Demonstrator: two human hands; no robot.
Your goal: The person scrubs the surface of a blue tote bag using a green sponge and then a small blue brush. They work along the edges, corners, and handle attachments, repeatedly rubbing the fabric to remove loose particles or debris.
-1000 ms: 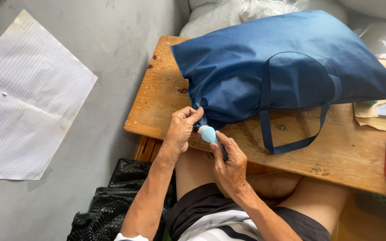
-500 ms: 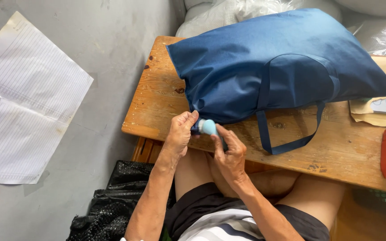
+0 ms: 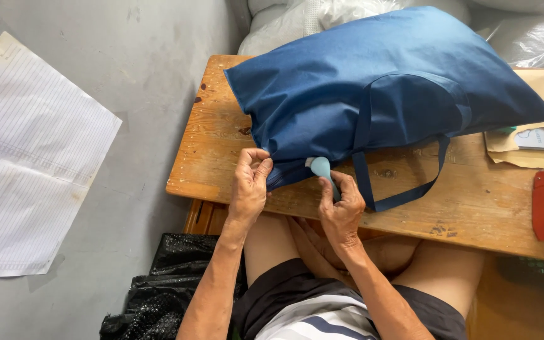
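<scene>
Near the worktop's (image 3: 221, 182) front edge, the left hand (image 3: 250, 186) has its fingers pinched on the blue bag's (image 3: 373, 82) lower corner, while the right hand (image 3: 341, 208), just beside it, has its fingers clamped on a pale blue tool (image 3: 321, 168) whose long axis points up into the fabric.

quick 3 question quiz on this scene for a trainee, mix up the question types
1. True or false: the blue bag lies on the wooden table.
2. What does the right hand hold? A) light blue tool B) red box C) paper
3. Fill in: the left hand pinches the bag's lower ____.

Key: 1 true; 2 A; 3 corner
</scene>
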